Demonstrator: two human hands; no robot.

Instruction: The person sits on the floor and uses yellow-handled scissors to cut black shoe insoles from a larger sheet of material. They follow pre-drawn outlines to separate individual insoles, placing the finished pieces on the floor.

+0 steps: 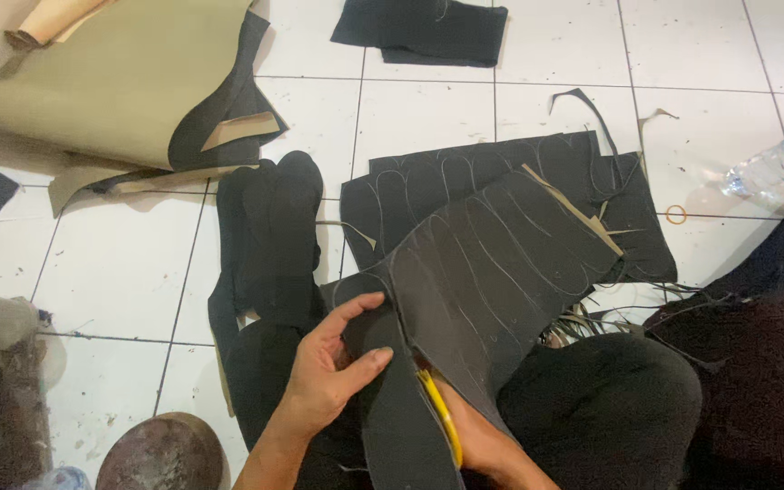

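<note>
My left hand pinches the marked black sheet taut while my right hand grips yellow-handled scissors; blades should track the traced outline closely.

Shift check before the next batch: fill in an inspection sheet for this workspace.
Surface: white tiled floor, with scraps on it.
Job's things: dark sheet marked with curved outlines, draped over the lap; yellow-handled scissors cutting into it.
Clutter: stack of cut black pieces; tan sheet; black piece at the far end; plastic bottle; small orange ring; thin offcut strips.
Grippers: left hand pinches the sheet's cut edge; right hand, mostly hidden, holds the scissors.
Cables: nothing seen.
Surroundings: round brown object at the near left; nobody else in view.
</note>
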